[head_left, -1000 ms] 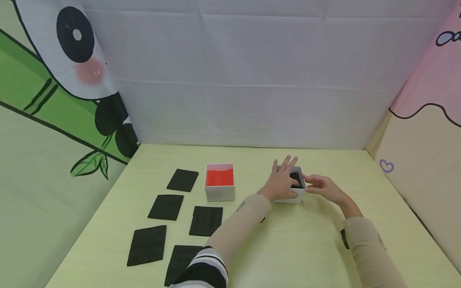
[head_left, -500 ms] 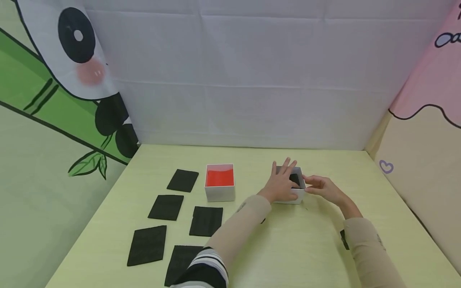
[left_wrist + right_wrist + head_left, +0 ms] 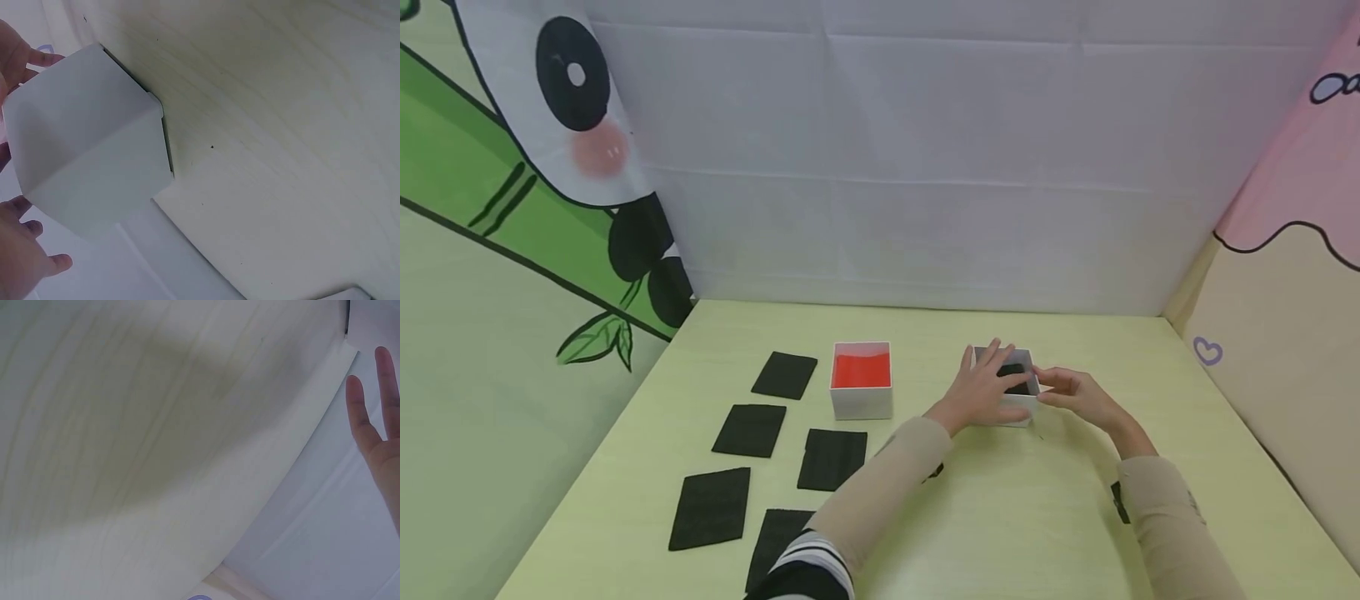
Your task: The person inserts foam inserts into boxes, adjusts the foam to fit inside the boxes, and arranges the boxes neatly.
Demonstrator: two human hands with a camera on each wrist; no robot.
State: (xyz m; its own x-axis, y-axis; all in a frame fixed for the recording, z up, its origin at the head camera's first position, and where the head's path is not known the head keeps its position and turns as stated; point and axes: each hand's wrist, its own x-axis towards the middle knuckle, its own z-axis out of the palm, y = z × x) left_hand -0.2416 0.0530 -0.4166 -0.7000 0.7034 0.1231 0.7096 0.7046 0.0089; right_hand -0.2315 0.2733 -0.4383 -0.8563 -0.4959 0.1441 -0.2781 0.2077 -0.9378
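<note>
My left hand (image 3: 973,396) lies over the left part of a small white open-topped box (image 3: 1018,406), its fingers spread. A black piece (image 3: 1015,381) shows inside the box, partly hidden by that hand. My right hand (image 3: 1082,396) touches the box's right wall with its fingertips. In the left wrist view the white box (image 3: 87,144) stands between the two hands, the left hand (image 3: 22,256) below it. The right wrist view has the right hand (image 3: 381,437) with fingers extended close to the box's corner (image 3: 375,325).
A second white box (image 3: 861,404) with a red inside (image 3: 861,372) stands left of the hands. Several flat black squares, such as this black square (image 3: 710,508), lie on the left of the pale yellow table (image 3: 1037,517). The left sleeve (image 3: 880,483) partly covers one square. A white cloth (image 3: 925,167) hangs behind.
My left hand has drawn back slightly toward the front left, and more of the black piece in the box shows. The right hand has stayed at the box's wall.
</note>
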